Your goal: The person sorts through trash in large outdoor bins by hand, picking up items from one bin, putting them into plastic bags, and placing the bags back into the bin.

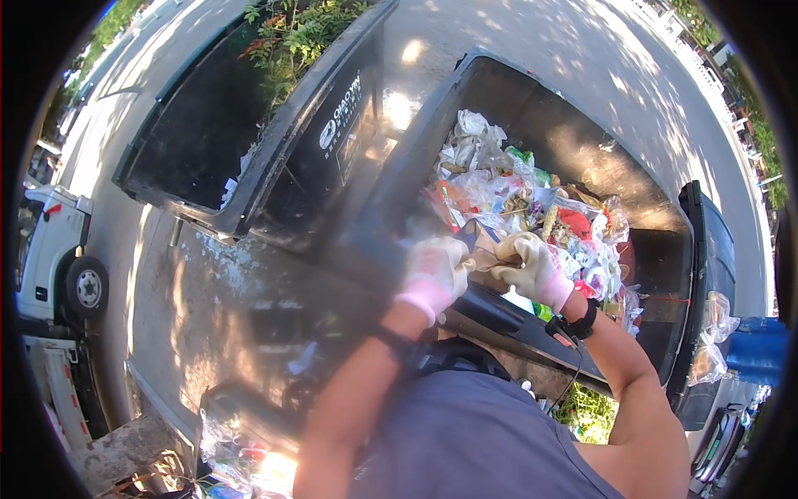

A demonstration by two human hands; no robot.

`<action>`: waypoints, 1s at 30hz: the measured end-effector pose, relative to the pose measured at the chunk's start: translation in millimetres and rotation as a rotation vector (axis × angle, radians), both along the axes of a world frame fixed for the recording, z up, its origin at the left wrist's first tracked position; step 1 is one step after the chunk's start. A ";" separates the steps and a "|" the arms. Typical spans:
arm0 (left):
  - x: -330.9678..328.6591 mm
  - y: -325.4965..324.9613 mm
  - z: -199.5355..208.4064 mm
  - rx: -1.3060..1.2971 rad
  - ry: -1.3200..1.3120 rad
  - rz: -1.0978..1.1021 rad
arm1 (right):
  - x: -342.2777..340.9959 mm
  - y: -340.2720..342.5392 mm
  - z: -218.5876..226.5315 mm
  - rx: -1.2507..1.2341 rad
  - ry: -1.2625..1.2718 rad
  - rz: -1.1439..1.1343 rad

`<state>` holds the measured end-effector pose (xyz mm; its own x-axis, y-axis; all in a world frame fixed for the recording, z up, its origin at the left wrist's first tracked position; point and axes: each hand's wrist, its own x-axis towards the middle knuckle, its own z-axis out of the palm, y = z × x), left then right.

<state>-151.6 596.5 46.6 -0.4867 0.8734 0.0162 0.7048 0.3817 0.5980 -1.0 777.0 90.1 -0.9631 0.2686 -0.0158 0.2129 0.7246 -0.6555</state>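
Both my hands wear cream gloves with pink cuffs. My left hand (434,273), its fingers closed, and my right hand (532,268), also closed, meet over the near rim of an open dark waste bin (416,158). Stretched between them is a brown piece with a dark edge (480,243), which looks like paper or thin cardboard. Its lower part is hidden by my fingers. Below and beyond it, mixed rubbish (507,187) fills part of the bin: plastic bags, crumpled tissue, a red wrapper (574,223) and food scraps.
A second open bin (307,179) at the left holds leafy branches (303,41). A white truck (54,249) stands at far left. Bagged rubbish (229,466) lies at lower left. The bin's lid (711,249) hangs at right, near a blue container (758,349).
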 end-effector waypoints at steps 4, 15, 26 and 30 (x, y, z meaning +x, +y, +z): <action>3.5 -3.8 -0.7 0.173 -0.093 0.057 | 5.4 6.4 4.7 -0.403 0.042 -0.244; 5.0 3.5 6.4 0.281 -0.062 0.136 | 5.7 21.0 -16.1 0.066 0.093 -0.032; 1.7 4.5 15.9 0.601 0.050 0.283 | 1.1 49.1 57.1 0.198 0.383 -0.514; -4.3 -2.0 -22.9 0.485 0.046 0.402 | 32.3 58.1 -18.6 0.096 -0.044 -0.297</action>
